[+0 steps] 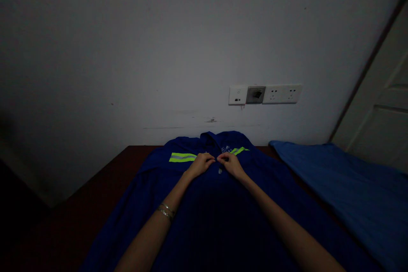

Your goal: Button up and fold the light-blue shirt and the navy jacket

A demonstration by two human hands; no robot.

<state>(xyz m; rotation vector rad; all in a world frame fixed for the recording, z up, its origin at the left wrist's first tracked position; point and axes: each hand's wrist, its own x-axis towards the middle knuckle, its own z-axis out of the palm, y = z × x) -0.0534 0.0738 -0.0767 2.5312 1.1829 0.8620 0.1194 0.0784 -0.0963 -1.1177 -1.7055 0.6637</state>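
Observation:
A dark blue work jacket [178, 191] with yellow-green and grey reflective strips lies spread out, its collar toward the wall. Over the upper chest, my left hand [201, 164] is closed in a pinch on the jacket's front near the middle. My right hand [232, 165] pinches the cloth just across from it, with a small gap between the two sets of fingertips. Just below the right fingers a small pale spot [220, 171] shows on the front; what it is I cannot make out. The dim light hides detail at the fingertips.
Beneath the jacket is a dark red-brown tabletop [111, 178], its far edge against the grey wall [143, 51]. A lighter blue cloth [344, 178] lies at the right. Wall sockets [282, 94] sit above the table, and a panelled door [385, 106] stands at far right.

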